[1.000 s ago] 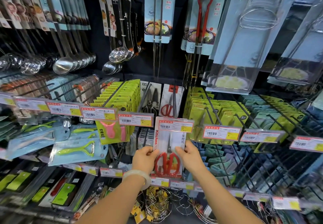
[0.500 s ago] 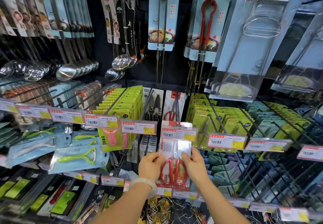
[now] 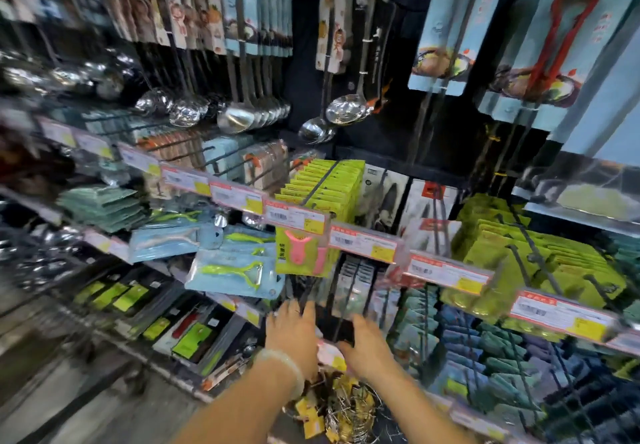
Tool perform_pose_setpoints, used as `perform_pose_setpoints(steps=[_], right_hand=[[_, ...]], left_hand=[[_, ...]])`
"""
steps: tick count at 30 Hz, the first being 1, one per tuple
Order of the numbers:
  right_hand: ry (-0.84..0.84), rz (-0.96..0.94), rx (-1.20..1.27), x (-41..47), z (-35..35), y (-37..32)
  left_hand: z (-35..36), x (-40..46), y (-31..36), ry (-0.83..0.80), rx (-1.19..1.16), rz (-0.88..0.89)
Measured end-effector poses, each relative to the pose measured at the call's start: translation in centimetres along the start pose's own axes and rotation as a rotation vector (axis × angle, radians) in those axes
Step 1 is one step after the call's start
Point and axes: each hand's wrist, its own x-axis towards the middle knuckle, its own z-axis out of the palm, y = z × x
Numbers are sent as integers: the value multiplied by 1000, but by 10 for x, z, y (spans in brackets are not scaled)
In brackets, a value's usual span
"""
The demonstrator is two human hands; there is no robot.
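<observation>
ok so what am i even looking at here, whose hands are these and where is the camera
There is no machine here, only a person's two bare hands. The single camera is worn on the person's head and looks forward and down, so you see their forearms coming in from the bottom. The lens is wide, which bends the edges, and the picture is smeared with motion blur.

There is no table either: this is a shop wall of hooks. Steel ladles hang up top, red tongs on a blue card at the right, green packs in the middle, a green peeler on its card to the left, and price tags along the rails.

The left hand, with a pale bracelet at the wrist, and the right hand both reach to dark packs on lower hooks. The blur hides whether they grip anything.
</observation>
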Motion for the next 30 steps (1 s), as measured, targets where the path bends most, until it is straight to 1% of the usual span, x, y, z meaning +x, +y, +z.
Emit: perform_pose_setpoints(steps=[3,8,10,13,16,18,23,27,30], right_hand=[[-79,-234,-190,4,25,-69],[-150,-583,-398,-4,71,-207],[-162,-695,-430,-13,92,-266],[-227,-837,-425,-36,124,-356],[-232,-964,-431,-56,165,-436],[-267,-1016,-452,-68,195,-479],[-345,-1024,-519,-82,252,-565],[-351,-1016,-522,-78,281,-616],[-360,-1032,-565,-66,298,-647]], left_hand=[[-15,-14,-73,21,102,-139],[-46,-62,-210,30,72,-437],[-55,-88,-265,64,42,-542],[-65,-129,-346,138,2,-689],[-73,-170,-421,152,-23,-809],[-76,-194,-469,161,-36,-886],[-76,-239,-569,159,-92,-1052],[-82,-255,-622,146,-124,-1086],[-81,-249,-652,127,-161,-1090]])
